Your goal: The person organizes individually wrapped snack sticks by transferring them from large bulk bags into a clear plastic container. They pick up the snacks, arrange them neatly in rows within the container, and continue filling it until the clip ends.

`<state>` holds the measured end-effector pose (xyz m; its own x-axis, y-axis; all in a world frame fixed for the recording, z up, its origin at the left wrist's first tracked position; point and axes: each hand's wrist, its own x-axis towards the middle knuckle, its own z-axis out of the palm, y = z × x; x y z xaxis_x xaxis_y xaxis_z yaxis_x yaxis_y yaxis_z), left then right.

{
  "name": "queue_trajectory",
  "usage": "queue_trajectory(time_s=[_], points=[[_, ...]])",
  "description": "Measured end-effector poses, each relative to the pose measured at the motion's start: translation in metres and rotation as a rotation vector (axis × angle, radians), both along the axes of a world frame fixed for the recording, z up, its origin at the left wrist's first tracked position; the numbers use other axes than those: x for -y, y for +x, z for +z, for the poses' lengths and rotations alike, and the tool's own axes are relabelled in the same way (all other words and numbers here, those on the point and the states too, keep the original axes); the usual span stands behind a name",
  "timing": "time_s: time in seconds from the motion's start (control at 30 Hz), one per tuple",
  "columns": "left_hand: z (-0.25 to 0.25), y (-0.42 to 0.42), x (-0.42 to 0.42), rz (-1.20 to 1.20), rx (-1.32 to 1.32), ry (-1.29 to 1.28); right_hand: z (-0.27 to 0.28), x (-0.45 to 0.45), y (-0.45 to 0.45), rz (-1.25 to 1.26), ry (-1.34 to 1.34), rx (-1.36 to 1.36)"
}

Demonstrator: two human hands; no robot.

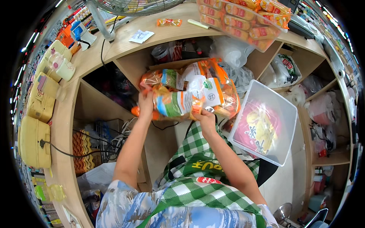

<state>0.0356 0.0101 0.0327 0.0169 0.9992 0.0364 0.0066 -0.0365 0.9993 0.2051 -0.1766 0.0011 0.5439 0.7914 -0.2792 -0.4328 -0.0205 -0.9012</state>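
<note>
Orange and clear plastic packaging bags (182,99) lie bunched in front of me, over the edge of an open shelf compartment. The left side of this bunch is gripped by my left hand (146,102). Between the thumb and fingers of my right hand (206,121) is a small orange-wrapped snack packet (196,107), held against the bags. A clear bin (209,20) on the counter holds rows of similar wrapped snacks. One more wrapped snack (169,22) lies by itself on the wooden counter.
A translucent plastic bin (291,136) with pink and yellow bags stands at my right. A fan (137,7), a paper slip (141,36) and a pale stick (198,24) are on the counter. Yellow cases (35,142) line the left side. A black cable (77,156) hangs at left.
</note>
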Motion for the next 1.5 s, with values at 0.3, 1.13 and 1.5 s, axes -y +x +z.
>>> queue_trajectory(time_s=[0.3, 1.13, 1.5], points=[[0.054, 0.052, -0.058, -0.349, -0.058, 0.41, 0.04, 0.015, -0.03, 0.125, -0.041, 0.416], [-0.008, -0.004, 0.126, -0.591, -0.912, 0.35, -0.026, 0.086, -0.052, 0.218, -0.145, -0.065], [0.034, 0.009, 0.136, -0.576, -0.612, 0.817, 0.016, 0.085, -0.043, 0.078, 0.029, -0.091]])
